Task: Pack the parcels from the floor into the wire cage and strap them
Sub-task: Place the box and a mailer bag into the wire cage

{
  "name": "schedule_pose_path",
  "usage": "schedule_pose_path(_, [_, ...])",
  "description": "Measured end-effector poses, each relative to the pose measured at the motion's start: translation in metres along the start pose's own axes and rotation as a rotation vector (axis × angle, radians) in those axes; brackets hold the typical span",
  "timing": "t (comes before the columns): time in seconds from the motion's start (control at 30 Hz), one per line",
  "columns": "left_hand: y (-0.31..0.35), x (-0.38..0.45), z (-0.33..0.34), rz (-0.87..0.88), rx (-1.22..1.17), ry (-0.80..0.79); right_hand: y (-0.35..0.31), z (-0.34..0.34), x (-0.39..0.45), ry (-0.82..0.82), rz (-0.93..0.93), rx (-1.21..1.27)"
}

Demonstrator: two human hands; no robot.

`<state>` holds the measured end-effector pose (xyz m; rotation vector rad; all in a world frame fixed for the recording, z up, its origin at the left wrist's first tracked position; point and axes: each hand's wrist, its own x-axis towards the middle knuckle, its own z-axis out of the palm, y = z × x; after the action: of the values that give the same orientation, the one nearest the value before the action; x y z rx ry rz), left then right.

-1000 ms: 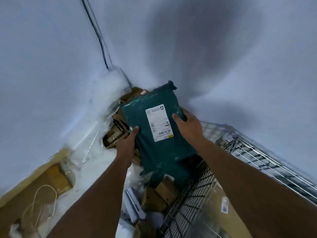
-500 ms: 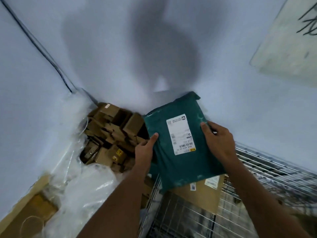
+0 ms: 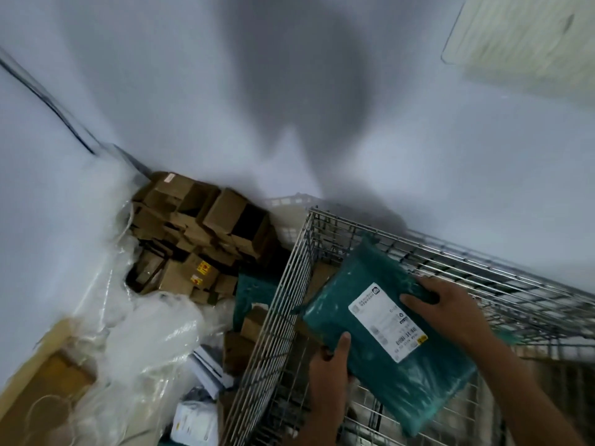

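We hold the green parcel (image 3: 380, 320) inside the wire cage (image 3: 283, 304), left hand (image 3: 328, 365) gripping its near edge, right hand (image 3: 447, 307) its far edge. Placing step; next we judge it needs lowering flat, then release. Boxes (image 3: 193, 239) wait far left.

Pale floor (image 3: 354, 140), motion-blurred. Heap of small brown cardboard boxes (image 3: 206, 233) piled on it at the corner, some with yellow-and-red stickers. Crumpled clear plastic sheeting (image 3: 151, 336) spread just left of and below the heap. Silver wire-mesh cage (image 3: 283, 304) standing right of the boxes. Flat white packets (image 3: 206, 371) and a teal plastic mailer bag (image 3: 254, 288) lying beside cage wall.
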<state>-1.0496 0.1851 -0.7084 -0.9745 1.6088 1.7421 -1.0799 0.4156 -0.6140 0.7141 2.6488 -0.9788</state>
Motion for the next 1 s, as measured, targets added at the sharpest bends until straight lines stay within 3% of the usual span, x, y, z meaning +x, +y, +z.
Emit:
schedule_pose_path(0.2, [-0.049,0.045,0.006,-0.223,0.007,0.065,0.043,0.066,0.040,-0.115,-0.007,-0.212])
schedule_pose_path(0.53, [-0.071,0.161,0.041,-0.201,-0.159,0.083,0.071,0.179,0.191,-0.161,-0.023,-0.224])
schedule_pose_path(0.73, [-0.068,0.224,0.046,-0.094,-0.102,0.147,0.061,0.234,0.226,0.100,-0.029,-0.106])
schedule_pose_path(0.87, [-0.080,0.226,0.054,-0.038,0.009,0.267,0.066,0.256,0.207,0.325,-0.110,-0.268])
schedule_pose_path(1.0, [-0.075,0.223,0.070,-0.102,0.045,0.393,0.068,0.267,0.183,0.371,-0.075,-0.209])
